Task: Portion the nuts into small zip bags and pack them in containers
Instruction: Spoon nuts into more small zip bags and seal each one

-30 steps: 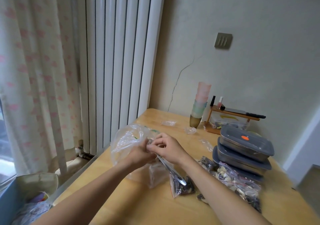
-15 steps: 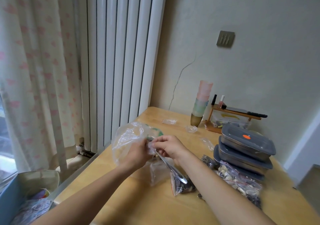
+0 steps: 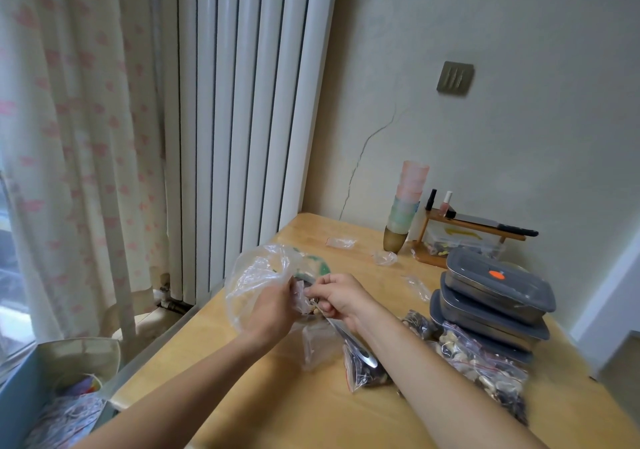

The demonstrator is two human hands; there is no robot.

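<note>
My left hand (image 3: 272, 310) pinches the mouth of a small clear zip bag (image 3: 320, 343) that hangs down to the table. My right hand (image 3: 341, 296) grips a metal spoon (image 3: 349, 339) by its handle, its bowl end buried in the bag's mouth with a few nuts showing there. A big crumpled clear plastic bag (image 3: 256, 275) bulges behind my left hand. A filled zip bag of dark nuts (image 3: 365, 369) lies under my right forearm. More filled zip bags (image 3: 481, 362) lie to the right. Three grey lidded containers (image 3: 495, 289) are stacked beyond them.
Empty small zip bags (image 3: 341, 242) lie scattered on the wooden table (image 3: 311, 414). A stack of coloured cups (image 3: 407, 203) and a small wooden rack (image 3: 467, 230) with bottles stand at the wall. A radiator and curtain are left; a box (image 3: 52, 396) sits below the table edge.
Both hands have shifted slightly and stay together at the bag's mouth. The spoon stays tilted the same way. The camera has moved a little.
</note>
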